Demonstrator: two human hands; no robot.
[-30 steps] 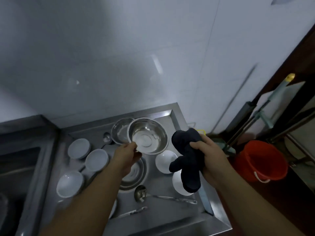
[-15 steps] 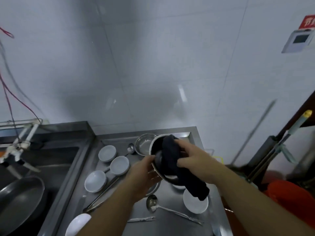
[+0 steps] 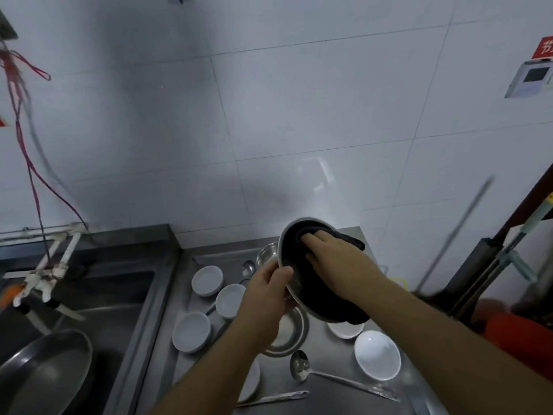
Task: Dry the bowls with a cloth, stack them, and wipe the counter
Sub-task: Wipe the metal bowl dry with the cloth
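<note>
The counter (image 3: pixel 326 396) carries the most: several white bowls (image 3: pixel 377 354) spread over its steel top, a second steel bowl near the wall, a plate, a ladle (image 3: pixel 302 365) and a smaller spoon. To its left lies the sink (image 3: pixel 98 298) with a pan (image 3: pixel 45 372) in it.

Above the counter the person holds a steel bowl (image 3: pixel 296 290) tilted on edge, mouth toward the right. The left hand (image 3: pixel 266 298) grips its rim, thumb curled over the lip. The right hand (image 3: pixel 335 259) presses a dark cloth (image 3: pixel 317 289) into the hollow, fingers fairly straight and flat on the fabric; one corner of cloth spills over the far rim.

This looks like the drying of the first bowl — nothing is stacked yet. To do it well, the left hand should probably turn the bowl while the right sweeps the whole inside, then the outside and base — the thumb's patch of rim is easy to miss.
</note>
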